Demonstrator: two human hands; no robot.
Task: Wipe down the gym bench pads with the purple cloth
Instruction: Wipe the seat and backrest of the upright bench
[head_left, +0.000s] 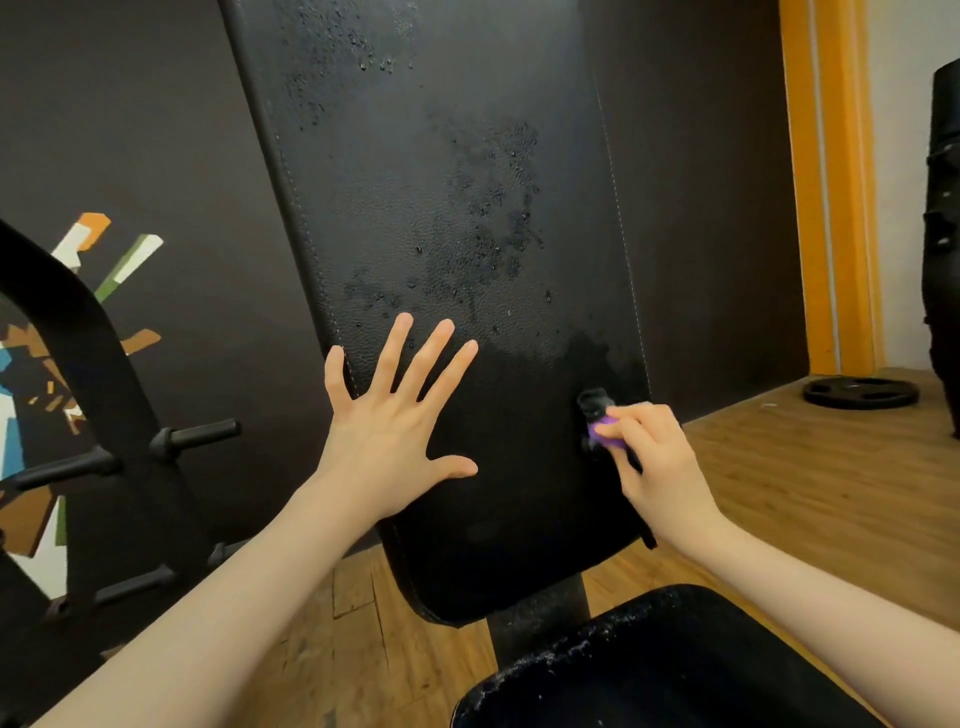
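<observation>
The black back pad (467, 218) of the gym bench stands inclined in front of me, speckled with droplets over its upper and middle part and darker, smeared wet near the bottom. My left hand (395, 421) lies flat on its lower left with fingers spread. My right hand (649, 457) grips the purple cloth (600, 434) at the pad's lower right edge; only a small bunched bit of the cloth shows past the fingers. The black seat pad (649, 670) sits at the bottom right, with white specks on its near rim.
A black weight-plate rack (98, 415) with pegs stands at the left before a dark wall with a painted mural. A weight plate (860, 392) lies on the wooden floor at the right. Another black machine (943, 234) is at the right edge, by an orange wall strip.
</observation>
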